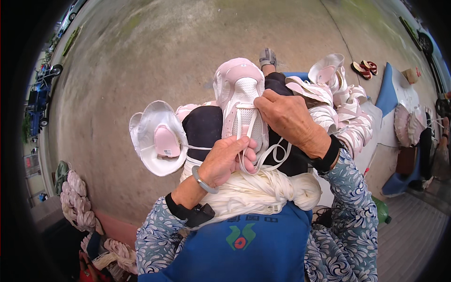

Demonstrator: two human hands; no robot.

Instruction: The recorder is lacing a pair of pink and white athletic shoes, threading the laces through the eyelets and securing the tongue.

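Observation:
A pink and white shoe upper [242, 75] rests over my lap, its toe pointing away from me. A white shoelace [252, 123] crosses its throat near the toe end and hangs in loops toward me. My right hand [291, 120] pinches at the right eyelet edge, with fingertips closed; its fingers partly hide the lace there. My left hand [230, 157] lies at the near end of the upper, fingers curled around the lace strands. A thick bundle of white shoelaces [253, 192] is across my lap, above a blue apron [202, 254].
Another pink and white upper [164, 152] sits beside my left knee. Stacked uppers [350, 115] stand to my right. Bundled uppers [75, 199] are at lower left. Sandals [364, 69] lie on the concrete floor [164, 51]. A green bottle [382, 211] is at right.

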